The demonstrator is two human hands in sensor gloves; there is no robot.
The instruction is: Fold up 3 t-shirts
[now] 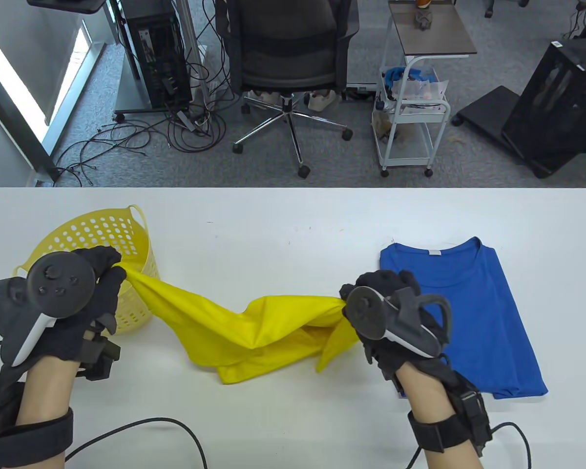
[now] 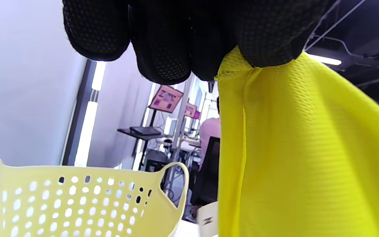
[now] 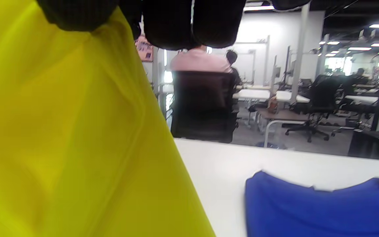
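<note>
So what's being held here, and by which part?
The yellow t-shirt, stretched between both hands: left hand grips a seamed edge, right hand the opposite end; which part exactly can't be told.

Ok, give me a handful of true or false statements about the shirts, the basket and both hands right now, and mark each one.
1. Both hands grip the yellow shirt. True: the left hand holds one end, the right hand the other.
2. The blue shirt lies crumpled in the basket. False: it lies folded flat on the table, at the right.
3. The yellow basket stands at the table's left side. True.
4. The yellow shirt is already folded. False: it hangs bunched between the hands, its middle sagging onto the table.
5. The right hand rests on the basket. False: it is beside the blue shirt.
</note>
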